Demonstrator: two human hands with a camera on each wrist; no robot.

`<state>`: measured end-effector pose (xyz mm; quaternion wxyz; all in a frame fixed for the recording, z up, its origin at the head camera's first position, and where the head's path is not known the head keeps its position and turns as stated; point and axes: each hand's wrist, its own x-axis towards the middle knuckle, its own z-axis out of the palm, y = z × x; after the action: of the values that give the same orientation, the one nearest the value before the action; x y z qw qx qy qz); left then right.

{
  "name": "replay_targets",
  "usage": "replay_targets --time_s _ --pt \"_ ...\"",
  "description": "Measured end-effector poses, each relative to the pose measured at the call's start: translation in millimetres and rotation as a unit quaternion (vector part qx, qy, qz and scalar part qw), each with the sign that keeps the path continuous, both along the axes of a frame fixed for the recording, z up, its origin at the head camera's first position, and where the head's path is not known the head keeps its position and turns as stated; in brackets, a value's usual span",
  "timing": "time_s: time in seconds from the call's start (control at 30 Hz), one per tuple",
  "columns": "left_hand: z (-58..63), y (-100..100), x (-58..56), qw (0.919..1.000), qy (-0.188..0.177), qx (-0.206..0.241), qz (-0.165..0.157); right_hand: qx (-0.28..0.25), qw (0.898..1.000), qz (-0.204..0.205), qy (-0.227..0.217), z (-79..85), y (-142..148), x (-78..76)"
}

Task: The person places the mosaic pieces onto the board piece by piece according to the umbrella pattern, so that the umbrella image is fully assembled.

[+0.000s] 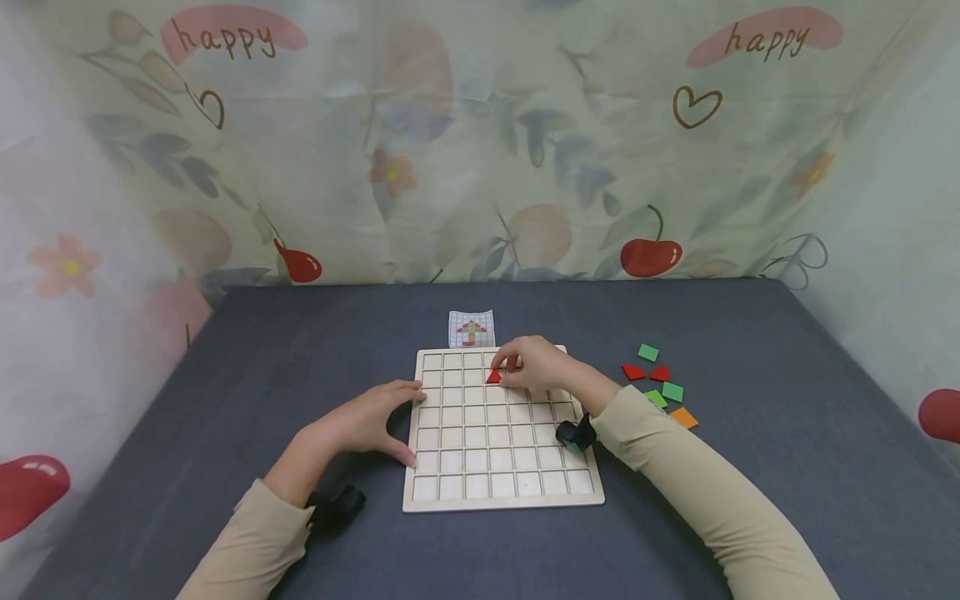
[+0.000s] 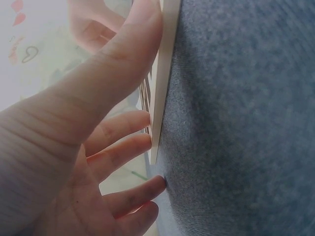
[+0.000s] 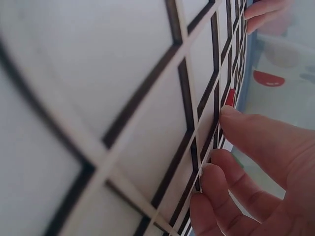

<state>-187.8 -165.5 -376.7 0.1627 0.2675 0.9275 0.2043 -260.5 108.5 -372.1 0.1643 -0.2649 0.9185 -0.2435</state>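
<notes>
A pale wooden grid board (image 1: 408, 492) lies on the table with rows of white square cells. My right hand (image 1: 538, 364) is over its far part, thumb and forefinger pinching a small red triangle piece (image 1: 493, 377) in an upper cell. The right wrist view shows my thumb tip right at this red piece (image 3: 231, 97). With fingers and thumb spread, my left hand (image 1: 372, 419) rests against the board's left edge; in the left wrist view two fingertips (image 2: 142, 141) touch the board's side (image 2: 165, 64).
Right of the board lie loose flat pieces: red ones (image 1: 633, 372), green ones (image 1: 648, 352) and an orange one (image 1: 683, 417). A small printed pattern card (image 1: 472, 329) lies behind the board's far edge. A patterned cloth (image 1: 480, 150) hangs behind the dark table (image 1: 300, 333).
</notes>
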Motion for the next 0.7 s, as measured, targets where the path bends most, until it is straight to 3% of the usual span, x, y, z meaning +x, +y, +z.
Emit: replay_targets --time_s 0.47,0.7 --pt "-0.2 -0.3 -0.7 1.0 -0.001 0.001 0.0 -0.006 1.0 0.003 0.004 0.4 2.9 1.3" --pt "-1.6 -0.4 -1.4 1.0 0.001 0.001 -0.001 -0.034 0.999 0.008 0.018 7.4 24.1 1.7"
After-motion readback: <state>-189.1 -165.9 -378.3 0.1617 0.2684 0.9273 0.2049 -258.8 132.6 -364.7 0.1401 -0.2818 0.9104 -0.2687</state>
